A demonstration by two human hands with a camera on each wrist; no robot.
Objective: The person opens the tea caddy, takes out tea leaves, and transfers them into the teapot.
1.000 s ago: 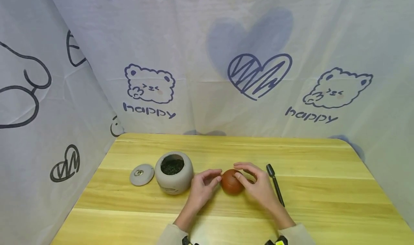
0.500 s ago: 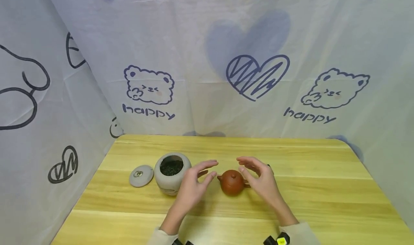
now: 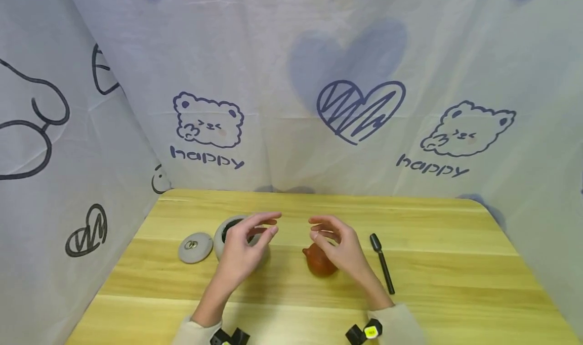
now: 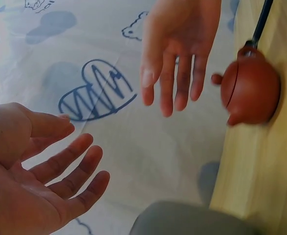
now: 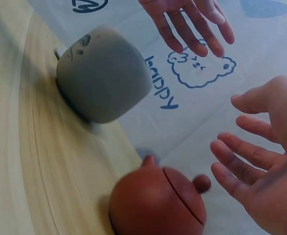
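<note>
A small reddish-brown teapot (image 3: 320, 261) stands on the wooden table with its lid on, its round knob and short spout showing in the right wrist view (image 5: 155, 203). Above it hovers my right hand (image 3: 339, 244), fingers loosely bent and holding nothing, hiding part of the lid and handle in the head view. My left hand (image 3: 243, 249) is raised over the grey jar (image 3: 220, 239), relaxed and holding nothing; it covers much of the jar's mouth. In the left wrist view both hands hang in the air, apart from the teapot (image 4: 253, 90).
The jar's grey lid (image 3: 195, 248), with a small ring on top, lies left of the jar. A black scoop (image 3: 382, 264) lies on the table (image 3: 437, 244) right of the teapot. A printed cloth (image 3: 291, 158) hangs behind the table.
Both hands have come away from the teapot and risen. The left hand has moved left, over the jar; the right has lifted off the lid, which stays on the teapot.
</note>
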